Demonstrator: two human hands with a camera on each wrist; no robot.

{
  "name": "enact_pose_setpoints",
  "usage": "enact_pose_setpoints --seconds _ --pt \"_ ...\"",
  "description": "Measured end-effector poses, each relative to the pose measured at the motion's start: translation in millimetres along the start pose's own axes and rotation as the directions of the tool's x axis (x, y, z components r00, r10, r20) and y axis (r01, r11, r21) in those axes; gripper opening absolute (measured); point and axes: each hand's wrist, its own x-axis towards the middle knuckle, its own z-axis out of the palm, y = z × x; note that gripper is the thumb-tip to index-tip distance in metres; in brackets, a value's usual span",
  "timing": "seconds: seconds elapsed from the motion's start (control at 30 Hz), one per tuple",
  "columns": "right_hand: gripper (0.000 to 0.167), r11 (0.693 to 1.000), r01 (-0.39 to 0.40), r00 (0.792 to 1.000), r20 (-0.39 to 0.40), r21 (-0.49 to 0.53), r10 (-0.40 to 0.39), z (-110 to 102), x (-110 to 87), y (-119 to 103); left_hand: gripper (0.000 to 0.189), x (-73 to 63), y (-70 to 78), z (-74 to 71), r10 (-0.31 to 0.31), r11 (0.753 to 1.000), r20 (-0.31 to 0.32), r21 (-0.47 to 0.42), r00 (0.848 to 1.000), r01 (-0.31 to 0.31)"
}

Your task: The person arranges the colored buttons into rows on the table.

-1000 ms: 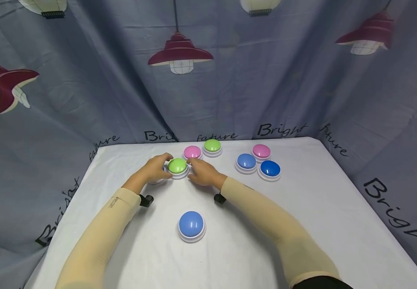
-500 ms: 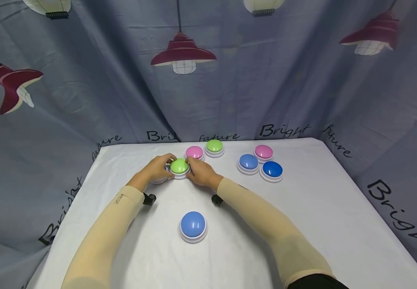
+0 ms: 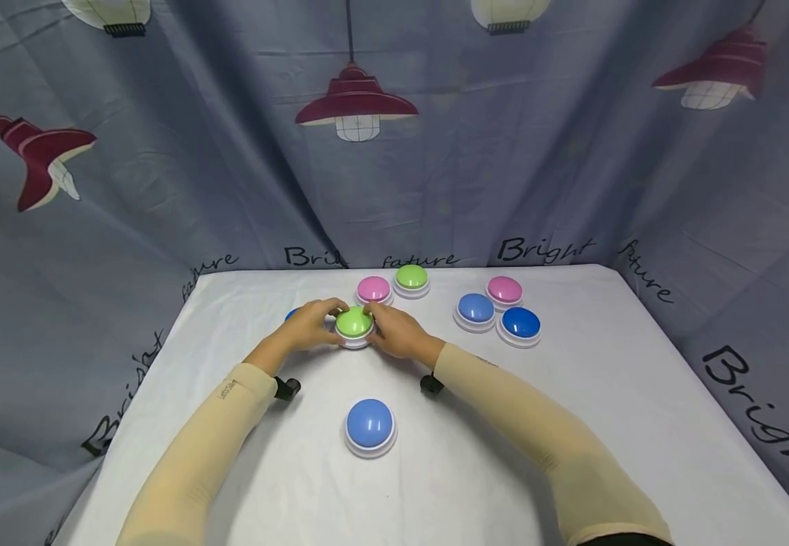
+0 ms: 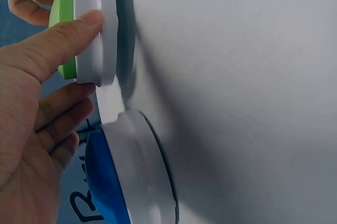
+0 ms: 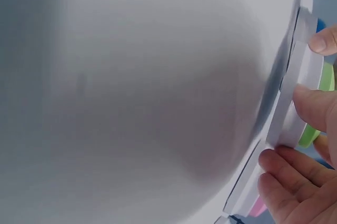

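Just left of centre, a round green button [image 3: 353,323] lies between left hand [image 3: 310,326] and right hand [image 3: 397,332], fingers pinching its opposite sides.

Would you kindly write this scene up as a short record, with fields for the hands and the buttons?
Left hand: left hand grips front green button
Right hand: right hand grips the same button's other side
Beyond it: left pink button, rear green button
Partly hidden by left hand: covered blue button
Right cluster: light blue button, right pink button, dark blue button
Nearest the person: lone blue button
Surface: white cloth
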Motion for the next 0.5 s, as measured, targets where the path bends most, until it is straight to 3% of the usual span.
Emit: enact_pose_setpoints --seconds 0.5 --pt "0.05 0.998 0.06 0.998 0.001 -0.004 -0.06 -12.5 -50.3 -4.2 0.062 -22.5 30.2 16.2 0.115 0.993 0.003 0.018 0.993 -0.115"
